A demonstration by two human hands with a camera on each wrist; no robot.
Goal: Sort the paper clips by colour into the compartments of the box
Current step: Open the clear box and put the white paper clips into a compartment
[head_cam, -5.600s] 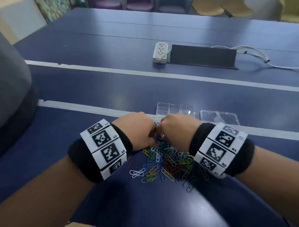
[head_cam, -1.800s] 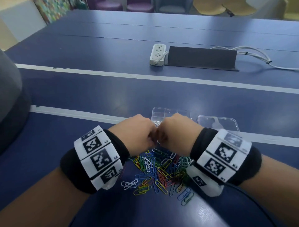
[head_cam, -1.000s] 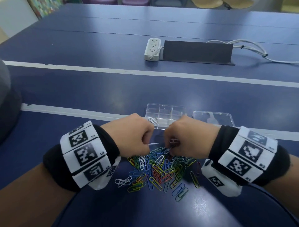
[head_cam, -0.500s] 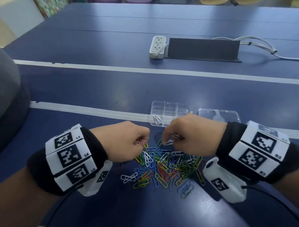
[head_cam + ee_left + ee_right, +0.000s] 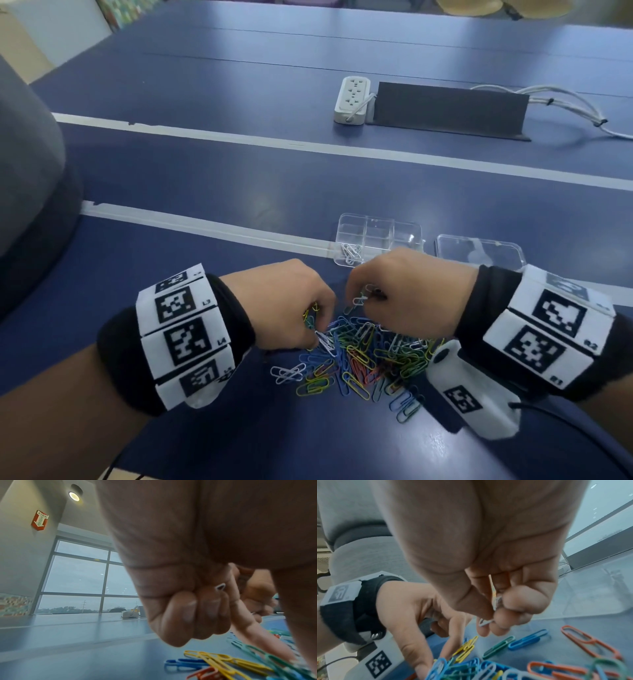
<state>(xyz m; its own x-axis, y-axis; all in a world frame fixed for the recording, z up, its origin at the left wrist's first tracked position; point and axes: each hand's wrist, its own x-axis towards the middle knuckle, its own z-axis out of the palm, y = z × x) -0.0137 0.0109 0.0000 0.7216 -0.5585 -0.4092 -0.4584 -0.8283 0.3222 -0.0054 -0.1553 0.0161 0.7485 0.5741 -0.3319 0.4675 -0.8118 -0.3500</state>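
Observation:
A heap of mixed-colour paper clips (image 5: pixel 363 359) lies on the blue table, in front of the clear compartment box (image 5: pixel 407 233). Several white clips (image 5: pixel 350 253) sit in its near-left compartment. My left hand (image 5: pixel 317 339) is down on the heap's left edge, thumb and index finger (image 5: pixel 267 643) pinching a white clip (image 5: pixel 323 344). Another white clip (image 5: pixel 220 586) is tucked in its curled fingers. My right hand (image 5: pixel 359 301) hovers above the heap and grips a few white clips (image 5: pixel 495 601) in its curled fingers.
The box's clear lid (image 5: pixel 479 251) lies just right of the box. A white power strip (image 5: pixel 352 102), a black cable cover (image 5: pixel 448 109) and white cables (image 5: pixel 568 102) sit far back. A grey chair back (image 5: pixel 27 178) stands at the left.
The hands, touching over the heap near the box earlier, have drawn apart. My left hand has dropped onto the heap to pinch a white clip, while the right keeps its clips.

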